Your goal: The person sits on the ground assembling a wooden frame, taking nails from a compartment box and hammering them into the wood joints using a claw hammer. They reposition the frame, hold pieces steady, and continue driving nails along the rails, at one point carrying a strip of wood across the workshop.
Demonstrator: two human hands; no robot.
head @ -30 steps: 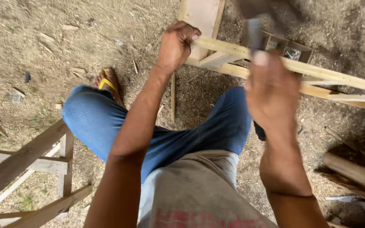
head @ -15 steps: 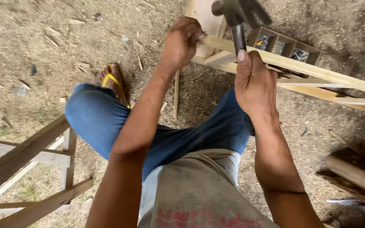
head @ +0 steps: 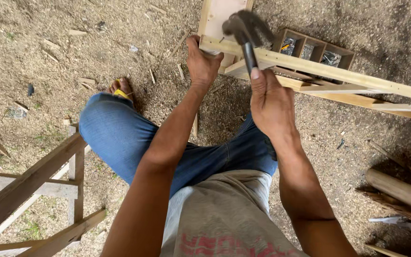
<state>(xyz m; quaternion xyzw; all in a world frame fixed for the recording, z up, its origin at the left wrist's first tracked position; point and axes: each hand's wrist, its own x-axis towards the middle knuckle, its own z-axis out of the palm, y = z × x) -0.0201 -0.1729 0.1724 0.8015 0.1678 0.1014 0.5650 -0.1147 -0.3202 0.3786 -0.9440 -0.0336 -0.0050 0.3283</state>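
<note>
My right hand (head: 270, 102) grips the dark handle of a claw hammer (head: 243, 29), whose black head hangs just above a pale wooden slat (head: 338, 71) of a frame lying on the ground. My left hand (head: 203, 62) is clamped on the left end of that slat, where it meets a wider upright board (head: 222, 14). Both forearms reach forward over my crossed legs in blue jeans (head: 120, 138).
A small wooden compartment box (head: 316, 50) with nails and bits sits behind the slat. Another wooden frame (head: 29, 185) lies at the lower left. Bamboo poles (head: 403, 190) rest at the right. The ground is dirt strewn with sawdust and wood chips.
The right hand has gone from raised and blurred near the camera to lower and forward, with the hammer head now close over the slat. The left hand kept its hold.
</note>
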